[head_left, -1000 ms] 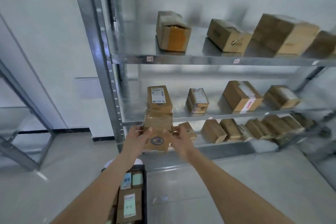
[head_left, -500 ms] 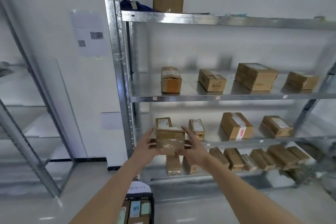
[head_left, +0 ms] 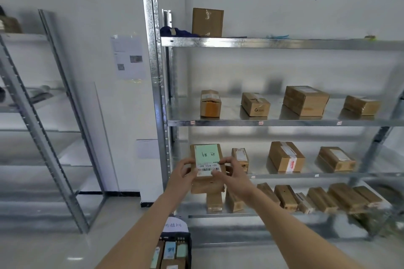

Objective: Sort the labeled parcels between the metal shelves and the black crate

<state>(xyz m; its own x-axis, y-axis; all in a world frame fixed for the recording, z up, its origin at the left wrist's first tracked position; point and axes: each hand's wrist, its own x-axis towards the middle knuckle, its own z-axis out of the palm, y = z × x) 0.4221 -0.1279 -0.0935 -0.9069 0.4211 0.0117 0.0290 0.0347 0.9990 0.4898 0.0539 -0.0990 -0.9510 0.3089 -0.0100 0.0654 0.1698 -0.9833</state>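
I hold a brown parcel [head_left: 206,159] with a green and white barcode label facing me, in front of the left end of the metal shelves [head_left: 262,123]. My left hand [head_left: 182,173] grips its left edge and my right hand [head_left: 234,173] pinches its right edge and label. The black crate [head_left: 185,247] sits on the floor below my arms, with several labeled parcels standing in it.
Several brown parcels stand on the middle shelves and in a row on the lowest one [head_left: 317,200]. One box [head_left: 207,22] stands on the top shelf. A second metal rack [head_left: 43,120] stands at the left. Papers are stuck to the white wall.
I have turned the parcel so its green label faces me. My view has tilted up, showing the top shelf.
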